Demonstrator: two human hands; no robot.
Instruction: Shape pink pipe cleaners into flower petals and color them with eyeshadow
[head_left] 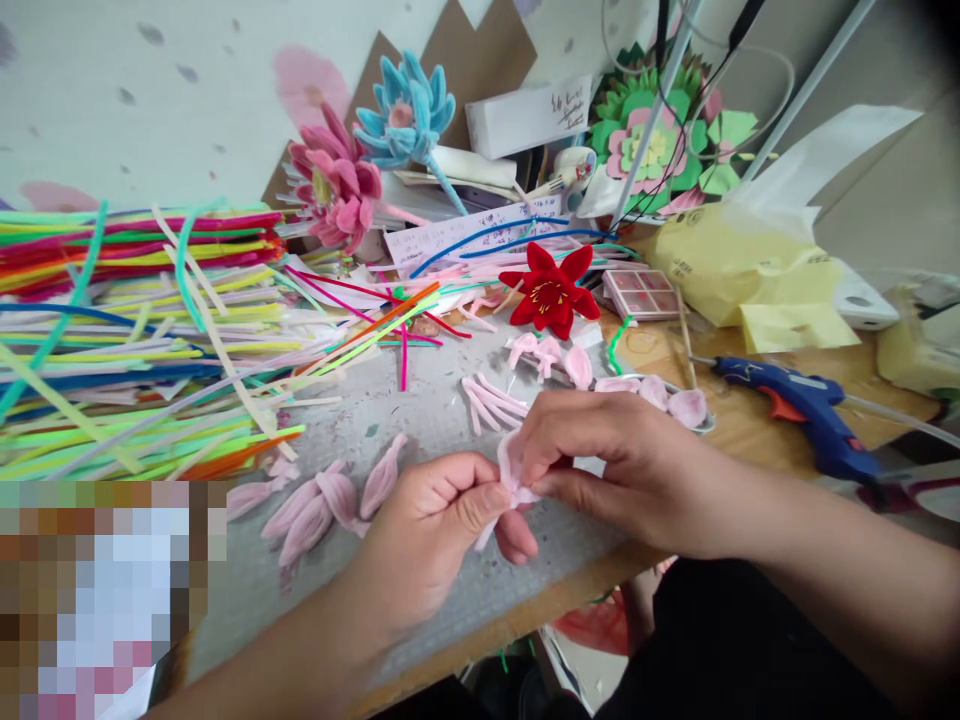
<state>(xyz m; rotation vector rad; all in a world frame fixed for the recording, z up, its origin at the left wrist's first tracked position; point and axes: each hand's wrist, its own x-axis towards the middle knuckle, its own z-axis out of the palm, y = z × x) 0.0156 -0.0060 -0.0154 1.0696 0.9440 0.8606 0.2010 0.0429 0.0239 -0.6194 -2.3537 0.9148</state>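
My left hand [431, 520] and my right hand [600, 460] meet near the table's front edge. Both pinch one small pale pink pipe-cleaner petal [514, 475], which curls between the thumbs and fingers. The fingers of each hand are closed round it. Finished pink petals [322, 500] lie on the grey mat [420, 410] just left of my left hand. More pink petals [555, 355] and short pink stems [491, 400] lie just beyond my hands.
A large heap of coloured pipe cleaners [135, 320] fills the left side. A red flower [551, 290], a pink flower [337, 190] and a blue flower [405, 110] stand behind. A blue glue gun [802, 410] lies at the right, near yellow bags [735, 260].
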